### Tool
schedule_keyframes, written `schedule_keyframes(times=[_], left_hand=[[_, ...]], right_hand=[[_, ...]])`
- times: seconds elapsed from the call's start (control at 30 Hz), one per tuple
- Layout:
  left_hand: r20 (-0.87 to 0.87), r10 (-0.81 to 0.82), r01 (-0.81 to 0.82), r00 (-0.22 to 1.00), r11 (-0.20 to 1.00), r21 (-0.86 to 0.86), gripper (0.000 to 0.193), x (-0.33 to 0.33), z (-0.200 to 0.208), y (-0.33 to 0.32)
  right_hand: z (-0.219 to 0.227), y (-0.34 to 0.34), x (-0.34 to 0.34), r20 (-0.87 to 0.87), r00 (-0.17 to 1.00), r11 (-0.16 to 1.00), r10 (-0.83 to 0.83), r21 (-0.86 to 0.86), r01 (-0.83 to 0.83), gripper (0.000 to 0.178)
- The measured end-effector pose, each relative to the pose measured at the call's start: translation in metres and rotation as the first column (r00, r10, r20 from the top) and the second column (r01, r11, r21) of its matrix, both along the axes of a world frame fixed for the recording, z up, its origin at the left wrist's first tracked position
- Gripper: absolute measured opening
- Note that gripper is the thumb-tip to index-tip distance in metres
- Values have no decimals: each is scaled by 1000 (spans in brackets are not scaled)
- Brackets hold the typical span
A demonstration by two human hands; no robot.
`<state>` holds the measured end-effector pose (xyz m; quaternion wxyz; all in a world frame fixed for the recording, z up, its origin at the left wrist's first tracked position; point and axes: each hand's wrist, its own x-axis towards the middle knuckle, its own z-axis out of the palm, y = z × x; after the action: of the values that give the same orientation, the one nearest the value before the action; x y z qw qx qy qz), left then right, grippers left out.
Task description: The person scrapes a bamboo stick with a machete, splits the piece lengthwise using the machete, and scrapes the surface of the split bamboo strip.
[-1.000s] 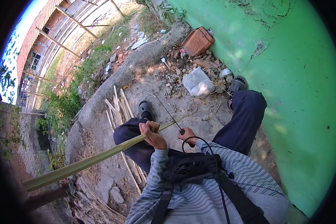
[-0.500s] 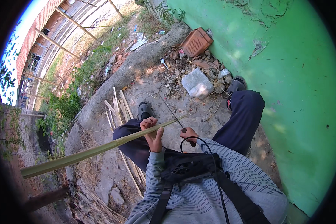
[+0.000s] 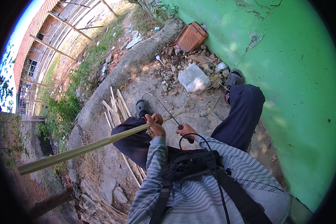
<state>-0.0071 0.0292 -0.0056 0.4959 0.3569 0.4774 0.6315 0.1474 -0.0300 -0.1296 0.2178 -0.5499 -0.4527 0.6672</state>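
A long greenish bamboo strip (image 3: 89,148) runs from the left side across my left thigh to a thin tip between my feet. My left hand (image 3: 155,125) is closed around it near the thin end. In my right hand (image 3: 186,131) is the dark handle of a long, narrow-bladed knife (image 3: 163,105). Its blade slants forward and left, and its far end crosses above the ground by my left shoe; it looks edge-on, so its width cannot be told. The blade and the strip cross or nearly cross close to the strip's tip.
Split bamboo pieces (image 3: 120,104) lie beside my left leg. Ahead are a white plastic bundle (image 3: 193,78), rubble and terracotta tiles (image 3: 191,36). A green wall (image 3: 298,93) stands on the right, a low concrete ridge (image 3: 128,59) on the left. A black cable (image 3: 217,170) loops over my front.
My left hand, spread with its palm against the bamboo strip before, has closed around it. My right hand with the knife has shifted slightly left and up.
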Motion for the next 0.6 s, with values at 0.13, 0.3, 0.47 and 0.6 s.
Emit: schedule_keyframes(times=[0.13,0.3,0.47,0.6], left_hand=[[-11,29,-29,1000,999,-21,70,7,4,0],[-449,224,-139,865,967,215,64,10,18,0],[-383,313,-103,869,872,480,60,7,29,3],[-341,179,-65,923,945,320,56,-13,11,-4]], right_hand=[[19,-4,-12,-34,998,997,-50,52,51,29],[29,-2,-19,-77,996,987,-38,155,49,30],[42,0,-20,-215,975,996,-55,61,69,25],[70,4,-19,-251,968,997,0,71,18,26]])
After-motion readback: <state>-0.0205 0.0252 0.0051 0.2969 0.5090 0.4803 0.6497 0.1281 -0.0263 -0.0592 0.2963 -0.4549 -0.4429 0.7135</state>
